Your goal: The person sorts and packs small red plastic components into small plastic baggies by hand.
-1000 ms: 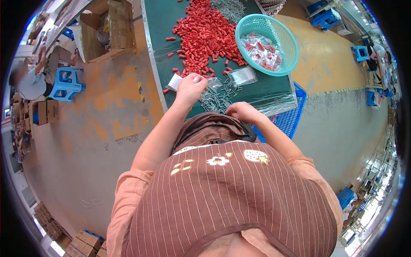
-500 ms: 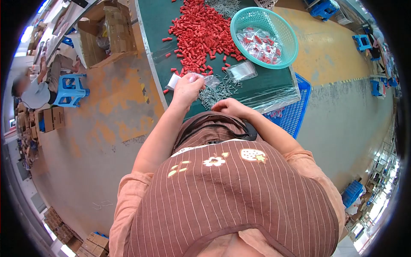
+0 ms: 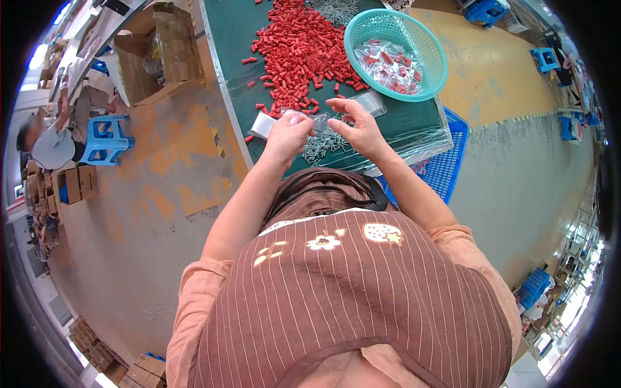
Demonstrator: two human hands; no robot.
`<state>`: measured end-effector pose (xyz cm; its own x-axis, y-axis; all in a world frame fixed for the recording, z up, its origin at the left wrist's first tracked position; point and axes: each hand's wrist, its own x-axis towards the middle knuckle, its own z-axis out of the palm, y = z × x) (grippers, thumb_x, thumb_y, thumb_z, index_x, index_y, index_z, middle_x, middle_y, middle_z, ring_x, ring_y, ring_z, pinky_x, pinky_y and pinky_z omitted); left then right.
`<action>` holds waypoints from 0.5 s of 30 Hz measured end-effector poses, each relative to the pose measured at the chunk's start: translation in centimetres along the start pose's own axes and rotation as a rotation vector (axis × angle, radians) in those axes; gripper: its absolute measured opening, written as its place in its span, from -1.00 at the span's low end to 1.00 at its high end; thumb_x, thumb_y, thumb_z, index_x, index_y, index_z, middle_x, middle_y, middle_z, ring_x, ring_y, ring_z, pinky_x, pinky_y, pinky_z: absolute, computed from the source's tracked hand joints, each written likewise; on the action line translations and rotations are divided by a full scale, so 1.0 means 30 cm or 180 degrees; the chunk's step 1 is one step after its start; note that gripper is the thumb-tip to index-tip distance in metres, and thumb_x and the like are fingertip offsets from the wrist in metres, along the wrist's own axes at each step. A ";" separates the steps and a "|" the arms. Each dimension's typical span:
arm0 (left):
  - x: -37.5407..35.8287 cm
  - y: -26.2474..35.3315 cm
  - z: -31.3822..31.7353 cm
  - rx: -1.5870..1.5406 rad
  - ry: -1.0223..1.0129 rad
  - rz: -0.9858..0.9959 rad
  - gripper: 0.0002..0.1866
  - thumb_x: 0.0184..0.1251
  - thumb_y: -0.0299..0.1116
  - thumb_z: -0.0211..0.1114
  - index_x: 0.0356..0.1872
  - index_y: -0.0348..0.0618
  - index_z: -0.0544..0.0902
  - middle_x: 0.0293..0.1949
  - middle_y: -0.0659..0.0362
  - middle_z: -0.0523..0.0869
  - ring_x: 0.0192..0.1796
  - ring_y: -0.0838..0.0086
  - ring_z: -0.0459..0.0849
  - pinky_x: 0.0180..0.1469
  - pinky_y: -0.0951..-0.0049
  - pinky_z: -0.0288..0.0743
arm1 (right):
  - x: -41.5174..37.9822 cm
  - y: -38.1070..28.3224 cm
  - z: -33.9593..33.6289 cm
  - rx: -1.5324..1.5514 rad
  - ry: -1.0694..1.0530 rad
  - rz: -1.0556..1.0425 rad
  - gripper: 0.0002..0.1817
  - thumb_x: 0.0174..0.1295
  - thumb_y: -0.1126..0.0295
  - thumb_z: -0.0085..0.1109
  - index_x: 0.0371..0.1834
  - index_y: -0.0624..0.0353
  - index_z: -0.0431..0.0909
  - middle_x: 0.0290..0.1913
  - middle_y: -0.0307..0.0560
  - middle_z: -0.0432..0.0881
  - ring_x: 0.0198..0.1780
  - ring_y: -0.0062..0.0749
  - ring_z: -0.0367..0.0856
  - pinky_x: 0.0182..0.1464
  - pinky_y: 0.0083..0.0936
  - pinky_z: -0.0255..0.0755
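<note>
Clear, thin and glossy, a small plastic bag lies between the two hands, showing little but its crinkled shine; the left hand, at its 8 o'clock, pinches it between thumb and fingers and hides one end. At 4 o'clock the right hand has its thumb and fingers spread apart; whether a fingertip touches the bag, I cannot tell. Loose grey screws lie heaped at 6 o'clock, partly covered by the hands. Red plastic plugs pile up at 12 o'clock on the green table, with more grey screws beyond. White flat bags lie at 9 o'clock, beside the left hand; a clear stack at 2 o'clock is partly blocked by the right. Past it, a teal basket holds filled packets. At 3 o'clock, lower down, sits a blue crate
</note>
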<state>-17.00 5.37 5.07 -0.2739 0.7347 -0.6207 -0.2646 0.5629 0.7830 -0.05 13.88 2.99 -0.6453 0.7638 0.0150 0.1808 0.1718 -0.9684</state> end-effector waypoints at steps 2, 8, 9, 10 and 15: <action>0.002 -0.002 0.007 -0.0008 -0.0057 0.0005 -0.86 0.21 -0.32 0.28 -0.37 -0.16 0.57 -0.57 0.32 0.50 -0.64 0.75 0.30 -0.64 0.61 0.10 | 0.016 -0.026 0.000 0.0043 -0.0022 -0.0061 -0.63 0.16 0.34 0.27 0.05 0.14 0.55 -0.01 -0.06 0.58 0.08 -0.25 0.55 0.11 -0.36 0.41; 0.022 -0.030 0.021 0.0592 0.0115 0.0402 -0.87 0.20 -0.32 0.30 -0.41 -0.14 0.59 -0.55 0.33 0.53 -0.61 0.74 0.33 -0.63 0.61 0.12 | 0.031 -0.079 0.012 -0.1318 0.0131 -0.0975 -0.83 0.11 0.38 0.26 -0.26 0.18 0.62 -0.10 0.03 0.61 0.00 -0.12 0.57 0.03 -0.34 0.44; 0.020 -0.029 0.021 0.0401 0.0016 0.0303 -0.87 0.21 -0.32 0.31 -0.39 -0.14 0.60 -0.55 0.34 0.52 -0.61 0.74 0.33 -0.63 0.62 0.11 | 0.033 -0.078 0.016 -0.1222 0.0045 -0.0791 -0.84 0.12 0.38 0.26 -0.27 0.19 0.62 -0.14 0.03 0.62 -0.05 -0.13 0.59 0.00 -0.35 0.45; 0.018 -0.027 0.021 0.0209 -0.0082 0.0206 -0.87 0.23 -0.32 0.31 -0.38 -0.14 0.60 -0.55 0.34 0.51 -0.61 0.75 0.32 -0.63 0.63 0.10 | 0.034 -0.072 0.021 -0.1128 -0.0040 -0.0609 -0.84 0.12 0.38 0.26 -0.28 0.20 0.62 -0.19 0.02 0.63 -0.11 -0.13 0.60 -0.03 -0.35 0.46; 0.000 -0.025 0.004 -0.0907 -0.0643 -0.0312 -0.87 0.28 -0.33 0.32 -0.33 -0.13 0.59 -0.58 0.39 0.45 -0.62 0.78 0.28 -0.65 0.67 0.03 | 0.029 -0.050 0.033 -0.0516 -0.0125 -0.0068 -0.85 0.16 0.39 0.26 -0.27 0.24 0.63 -0.36 0.02 0.66 -0.32 -0.23 0.64 -0.20 -0.41 0.49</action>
<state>-16.69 5.00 4.50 -0.0538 0.7585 -0.6495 -0.5354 0.5271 0.6600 -1.61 13.69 4.21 -0.6782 0.7346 0.0225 0.2819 0.2883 -0.9151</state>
